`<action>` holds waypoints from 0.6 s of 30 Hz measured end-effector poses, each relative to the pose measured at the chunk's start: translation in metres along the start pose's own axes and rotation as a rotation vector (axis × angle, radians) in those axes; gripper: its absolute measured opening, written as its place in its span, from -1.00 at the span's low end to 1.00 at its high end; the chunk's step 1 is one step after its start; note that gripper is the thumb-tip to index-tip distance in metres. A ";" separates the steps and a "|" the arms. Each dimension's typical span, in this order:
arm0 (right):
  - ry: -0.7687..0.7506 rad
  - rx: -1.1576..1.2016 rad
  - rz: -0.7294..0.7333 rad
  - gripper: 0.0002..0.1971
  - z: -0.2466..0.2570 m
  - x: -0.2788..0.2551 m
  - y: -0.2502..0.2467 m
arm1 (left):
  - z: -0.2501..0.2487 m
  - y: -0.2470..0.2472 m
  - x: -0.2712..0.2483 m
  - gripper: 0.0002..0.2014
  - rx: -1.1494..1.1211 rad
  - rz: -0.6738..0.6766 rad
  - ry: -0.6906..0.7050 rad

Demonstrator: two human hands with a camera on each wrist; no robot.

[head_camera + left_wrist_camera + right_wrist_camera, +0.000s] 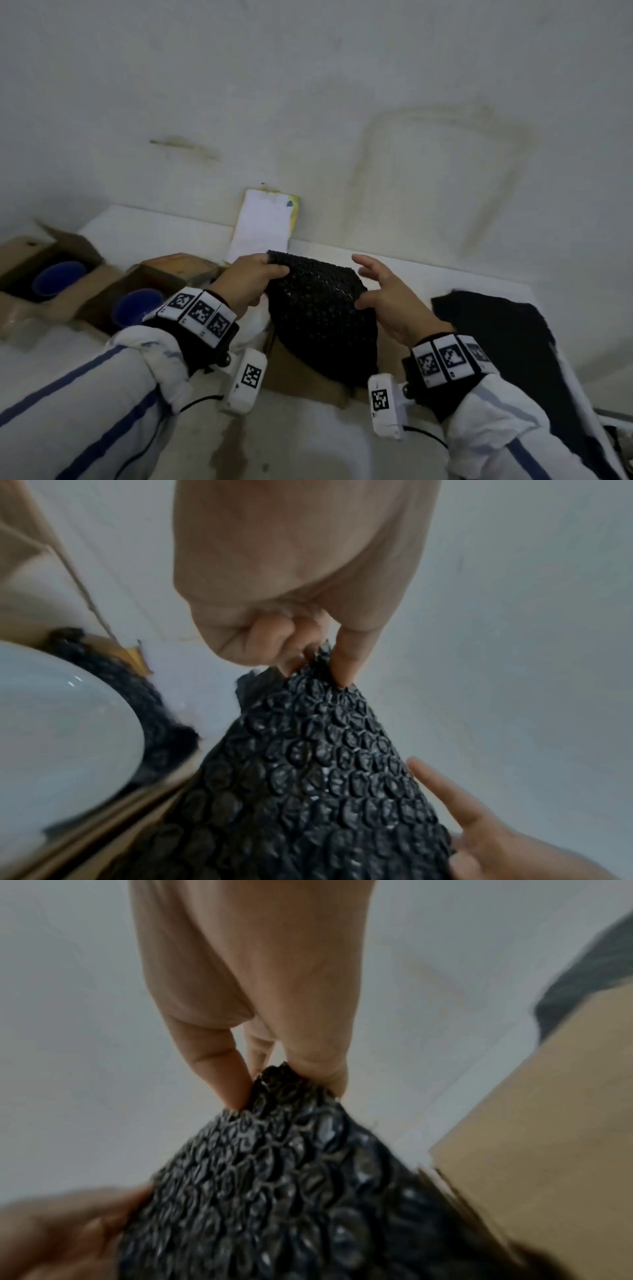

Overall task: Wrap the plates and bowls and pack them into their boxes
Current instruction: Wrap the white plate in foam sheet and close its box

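A sheet of black bubble wrap (318, 308) hangs above an open cardboard box (301, 377) in front of me. My left hand (253, 281) pinches its upper left corner, and my right hand (380, 294) pinches its right edge between thumb and finger, the other fingers spread. The left wrist view shows the pinch on the bubble wrap (325, 750) and a white plate (61, 723) lying on black wrap in a box. The right wrist view shows the bubble wrap (274, 1164) pinched at its tip, next to a box flap (548, 1123).
Two open cardboard boxes stand at the left, each holding a blue bowl (58, 277) (137, 306). A white card (263, 226) leans on the wall behind. More black wrap (496, 325) lies on the white table (445, 274) at the right.
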State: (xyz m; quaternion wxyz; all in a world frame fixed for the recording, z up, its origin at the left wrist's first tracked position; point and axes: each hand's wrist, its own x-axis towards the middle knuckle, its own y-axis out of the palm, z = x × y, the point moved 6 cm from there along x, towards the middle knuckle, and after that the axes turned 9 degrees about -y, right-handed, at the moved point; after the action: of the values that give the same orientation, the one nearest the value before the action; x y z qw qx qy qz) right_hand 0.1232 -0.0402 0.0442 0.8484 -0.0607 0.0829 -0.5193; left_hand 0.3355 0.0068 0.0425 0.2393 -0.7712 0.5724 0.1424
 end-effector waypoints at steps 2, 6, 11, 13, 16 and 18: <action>-0.128 -0.329 -0.010 -0.38 0.016 0.018 0.027 | 0.002 -0.032 0.010 -0.78 -0.103 -0.009 -0.027; -0.468 -0.695 -0.219 -0.73 0.058 0.045 0.072 | -0.016 -0.084 0.021 -0.60 -0.336 -0.051 0.045; -0.733 -1.111 -0.402 -0.93 0.070 0.038 0.124 | -0.001 -0.135 0.033 -0.75 -0.113 -0.253 0.149; -0.600 -1.208 -0.197 -0.93 0.044 0.040 0.144 | 0.023 -0.137 0.034 -0.69 0.096 -0.273 0.126; -0.368 -1.271 0.284 -0.84 -0.013 0.039 0.175 | 0.059 -0.120 0.039 -0.62 0.625 -0.117 0.150; -0.247 -1.238 0.462 -0.78 -0.038 0.035 0.190 | 0.075 -0.112 0.040 -0.66 0.880 -0.031 0.101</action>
State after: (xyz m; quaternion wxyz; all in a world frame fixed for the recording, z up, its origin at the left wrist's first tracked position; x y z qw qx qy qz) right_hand 0.2966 0.0138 -0.0313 0.7496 -0.5758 0.2784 -0.1703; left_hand 0.4578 0.0402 -0.0178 0.5187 -0.6103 0.5779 -0.1565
